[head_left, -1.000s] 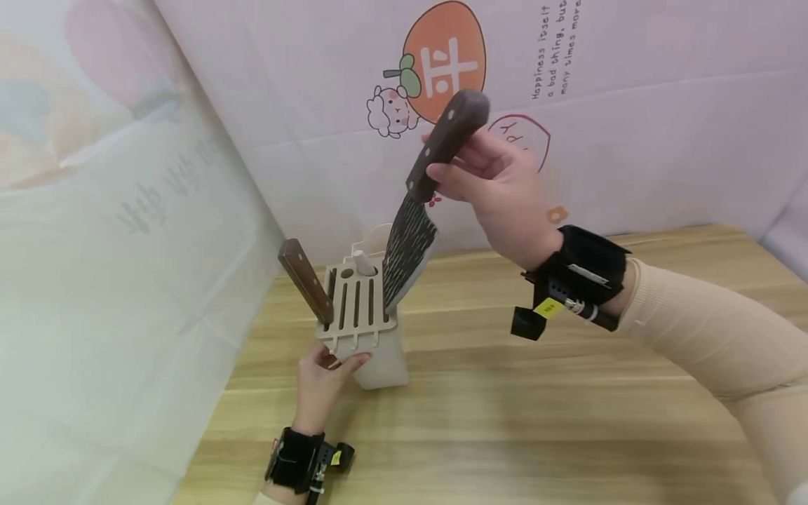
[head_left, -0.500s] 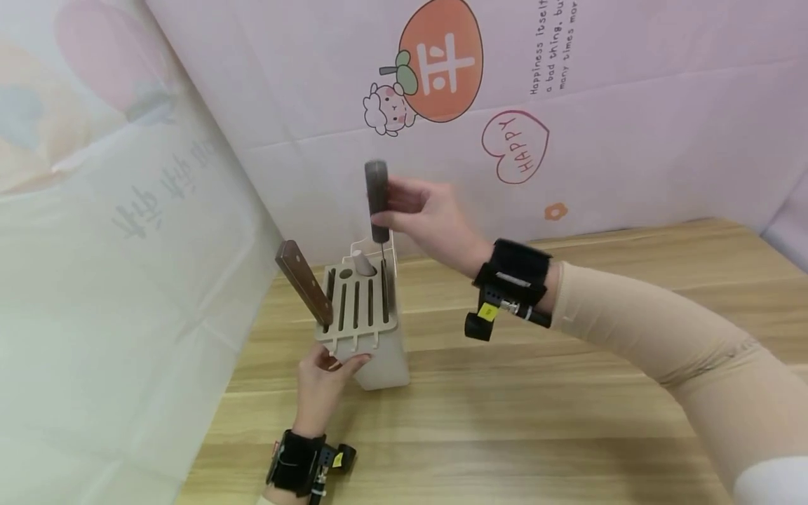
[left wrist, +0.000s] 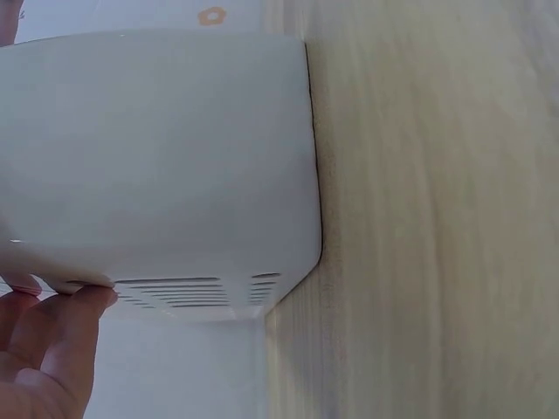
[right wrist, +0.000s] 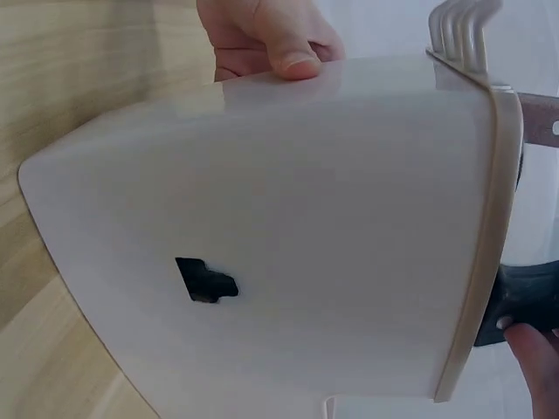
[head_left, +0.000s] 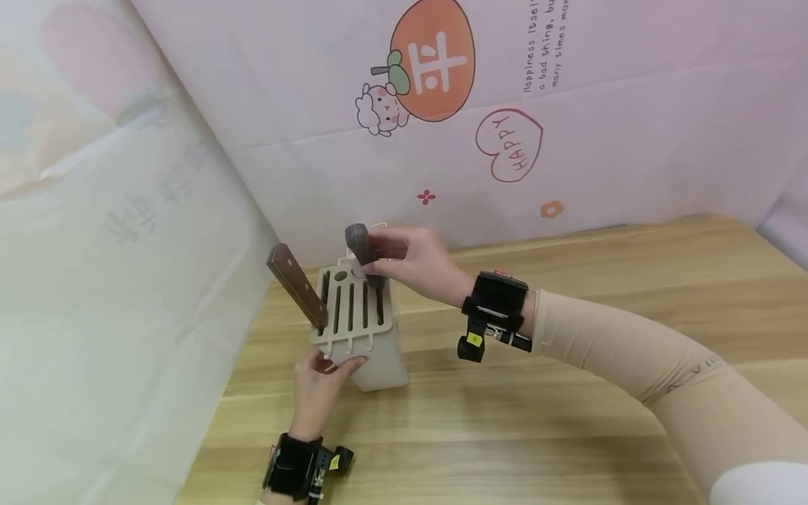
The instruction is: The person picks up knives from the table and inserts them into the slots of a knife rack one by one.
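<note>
A pale knife block [head_left: 384,365] with a slotted beige top stands upright on the wooden table. My left hand [head_left: 318,386] holds its lower-left corner, thumb on the front wall and fingers at the vented side. Over the block's back right, my right hand [head_left: 419,266] grips the dark handle of a kitchen knife [head_left: 358,240]. Its blade is down inside the rightmost slot and hidden, with the handle close above the top. A second knife [head_left: 295,284] with a brown riveted handle leans out of the leftmost slot.
Small hooks [head_left: 349,346] stick out from the block's front rim. A light-coloured handle in a round hole is mostly covered by the right hand. Printed cloth [head_left: 303,175] hangs behind and to the left; the wooden table [head_left: 536,400] extends to the right.
The right hand has brought the broad, dark-patterned blade from above the block into the rightmost slot and moved down with it. The left hand has stayed on the block.
</note>
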`<state>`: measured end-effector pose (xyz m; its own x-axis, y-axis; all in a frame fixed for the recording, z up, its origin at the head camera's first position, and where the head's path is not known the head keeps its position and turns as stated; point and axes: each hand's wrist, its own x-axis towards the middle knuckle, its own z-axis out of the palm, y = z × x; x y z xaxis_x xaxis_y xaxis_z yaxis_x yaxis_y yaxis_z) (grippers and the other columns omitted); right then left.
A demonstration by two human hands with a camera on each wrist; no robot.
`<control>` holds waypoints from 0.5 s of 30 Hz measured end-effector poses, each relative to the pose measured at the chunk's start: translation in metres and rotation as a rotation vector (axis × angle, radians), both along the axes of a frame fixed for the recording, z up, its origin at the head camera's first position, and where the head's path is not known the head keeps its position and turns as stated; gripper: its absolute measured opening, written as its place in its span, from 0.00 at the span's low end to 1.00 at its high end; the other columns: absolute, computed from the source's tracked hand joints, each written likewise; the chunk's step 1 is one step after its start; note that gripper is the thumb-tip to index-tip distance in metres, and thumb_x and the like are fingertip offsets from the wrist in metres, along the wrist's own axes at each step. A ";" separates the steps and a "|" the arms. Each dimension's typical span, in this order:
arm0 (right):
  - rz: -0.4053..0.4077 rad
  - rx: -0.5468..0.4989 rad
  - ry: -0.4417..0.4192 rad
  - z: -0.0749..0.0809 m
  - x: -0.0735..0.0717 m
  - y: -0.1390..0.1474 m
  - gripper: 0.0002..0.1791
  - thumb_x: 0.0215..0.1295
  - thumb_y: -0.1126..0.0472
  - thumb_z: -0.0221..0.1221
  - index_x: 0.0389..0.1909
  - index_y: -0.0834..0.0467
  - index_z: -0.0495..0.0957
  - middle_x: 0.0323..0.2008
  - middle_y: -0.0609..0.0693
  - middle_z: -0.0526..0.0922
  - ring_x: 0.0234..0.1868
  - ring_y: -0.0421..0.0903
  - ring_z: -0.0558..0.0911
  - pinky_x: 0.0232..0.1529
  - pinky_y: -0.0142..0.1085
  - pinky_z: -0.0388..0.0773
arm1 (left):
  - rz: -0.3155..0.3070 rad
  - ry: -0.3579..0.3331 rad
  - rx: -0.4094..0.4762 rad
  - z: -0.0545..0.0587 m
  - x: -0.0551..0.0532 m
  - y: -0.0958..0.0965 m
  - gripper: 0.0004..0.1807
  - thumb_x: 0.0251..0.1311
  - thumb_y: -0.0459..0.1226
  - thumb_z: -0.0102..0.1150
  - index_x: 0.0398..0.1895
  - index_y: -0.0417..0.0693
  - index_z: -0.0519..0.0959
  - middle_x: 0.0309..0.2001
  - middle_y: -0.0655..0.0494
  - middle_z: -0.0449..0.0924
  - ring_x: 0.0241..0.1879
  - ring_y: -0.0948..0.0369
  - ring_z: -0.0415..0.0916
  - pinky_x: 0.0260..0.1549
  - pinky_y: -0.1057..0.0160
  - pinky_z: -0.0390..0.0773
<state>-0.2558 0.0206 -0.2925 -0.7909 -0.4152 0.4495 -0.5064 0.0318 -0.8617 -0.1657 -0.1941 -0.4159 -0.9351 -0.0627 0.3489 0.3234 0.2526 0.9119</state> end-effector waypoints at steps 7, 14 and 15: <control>-0.027 0.097 0.044 0.000 0.006 -0.002 0.20 0.52 0.63 0.69 0.48 0.58 0.78 0.43 0.48 0.82 0.44 0.39 0.81 0.45 0.32 0.79 | -0.005 -0.007 0.003 0.000 0.000 -0.005 0.25 0.43 0.35 0.73 0.48 0.43 0.77 0.44 0.50 0.79 0.41 0.55 0.80 0.37 0.60 0.82; 0.016 0.122 0.055 -0.007 0.011 -0.009 0.21 0.54 0.63 0.67 0.51 0.58 0.76 0.47 0.48 0.80 0.49 0.39 0.78 0.47 0.30 0.78 | -0.006 0.005 0.019 -0.004 0.002 -0.012 0.27 0.46 0.32 0.71 0.53 0.42 0.74 0.48 0.49 0.77 0.43 0.55 0.79 0.40 0.61 0.81; 0.026 0.118 0.051 -0.008 0.011 -0.009 0.22 0.54 0.63 0.67 0.51 0.59 0.76 0.48 0.49 0.80 0.50 0.39 0.78 0.47 0.29 0.77 | -0.005 0.002 0.023 -0.004 0.003 -0.012 0.28 0.46 0.31 0.70 0.53 0.42 0.73 0.48 0.49 0.77 0.43 0.55 0.78 0.40 0.61 0.81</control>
